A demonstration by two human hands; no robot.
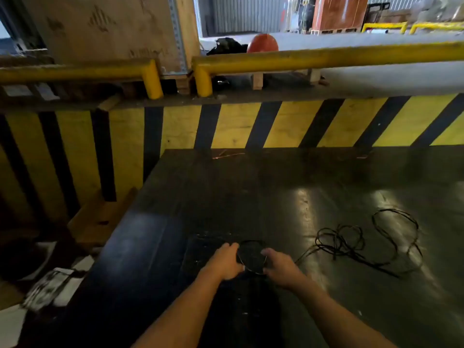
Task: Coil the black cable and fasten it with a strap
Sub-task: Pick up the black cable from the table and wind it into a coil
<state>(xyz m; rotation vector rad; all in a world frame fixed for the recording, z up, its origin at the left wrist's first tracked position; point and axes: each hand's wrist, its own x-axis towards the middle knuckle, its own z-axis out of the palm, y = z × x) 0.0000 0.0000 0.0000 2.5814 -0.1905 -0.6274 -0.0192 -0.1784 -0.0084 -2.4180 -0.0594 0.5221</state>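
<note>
dim foreground, glare patches on table (301, 197), blurred, bowed edges

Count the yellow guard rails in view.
3: one rail upper left, one long rail across upper right, a split far rail top right. Others may be hidden.

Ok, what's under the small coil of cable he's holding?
The small coil, held between the left hand and right hand, sits over the dark tabletop. A faint darker rectangle lies alongside; the hands hide any strap.

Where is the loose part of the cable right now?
The loose cable lies tangled on the dark table, to the right of the right hand, which holds a small coil with the left hand.
</note>
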